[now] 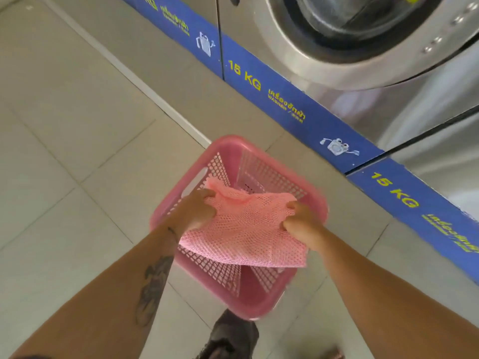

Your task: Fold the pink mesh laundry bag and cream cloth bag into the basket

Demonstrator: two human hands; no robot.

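Note:
A pink plastic basket (228, 147) with lattice walls stands on the tiled floor in front of me. Over its opening I hold the pink mesh laundry bag (248, 229), folded into a rough rectangle. My left hand (198, 209) grips the bag's left edge. Its right edge is gripped by my right hand (302, 222). The part of the basket's inside that shows under the bag looks bare. No cream cloth bag is in view.
A row of steel front-loading washers (363, 42) with a blue "15 KG" strip (285, 99) runs along the right. A raised floor ledge (129, 73) passes behind the basket. My dark shoe (230, 335) is just below the basket. Light floor tiles spread to the left.

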